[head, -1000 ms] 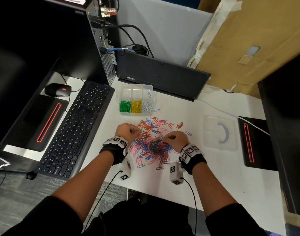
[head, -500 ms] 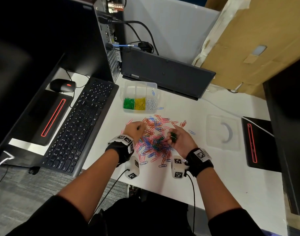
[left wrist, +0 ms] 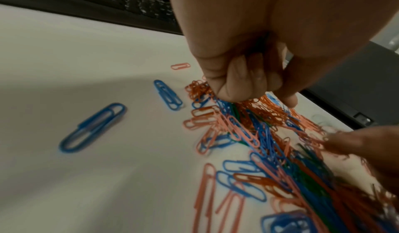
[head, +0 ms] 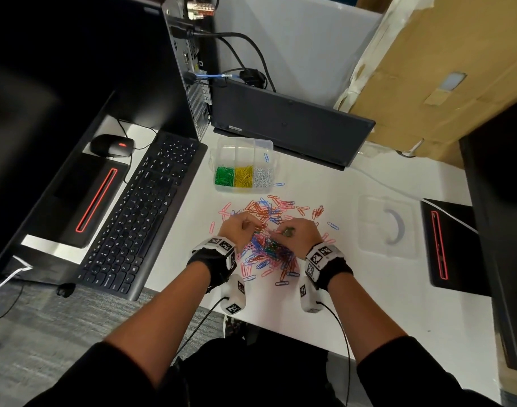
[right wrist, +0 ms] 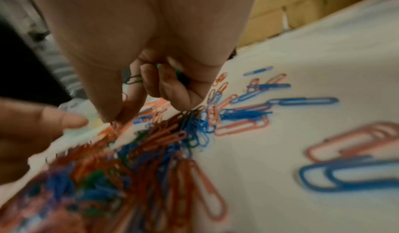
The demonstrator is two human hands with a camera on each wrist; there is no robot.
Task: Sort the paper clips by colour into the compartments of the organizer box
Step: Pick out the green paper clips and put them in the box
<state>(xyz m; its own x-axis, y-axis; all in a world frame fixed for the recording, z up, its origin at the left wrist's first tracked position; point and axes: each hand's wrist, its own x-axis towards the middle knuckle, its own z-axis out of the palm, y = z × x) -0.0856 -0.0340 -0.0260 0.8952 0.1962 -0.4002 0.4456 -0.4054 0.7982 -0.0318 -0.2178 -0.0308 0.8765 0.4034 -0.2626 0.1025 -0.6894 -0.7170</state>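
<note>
Picking greens: my right hand [head: 295, 235] grip holds green clips [right wrist: 134, 79], left hand [head: 239, 227] grip curled (contents unclear); next, organizer box [head: 242, 143] at 12 o'clock.

- Both forearms reach forward from dark sleeves pushed up to the elbows; each wrist wears a black strap with a white tracker block.
- The left hand [head: 236, 229] sits knuckles-up, fingers [left wrist: 235, 79] curled tight into the palm, the thumb tip pointing down. Something dark shows in the fold of the palm, too hidden to name.
- The right hand [head: 295, 233] is also knuckles-up, close beside the left, the two almost touching at the fingertips.
- Its thumb and forefinger [right wrist: 134, 103] point down together in a pinch; the other fingers are curled round a few green clips [right wrist: 134, 80] tucked against the palm.
</note>
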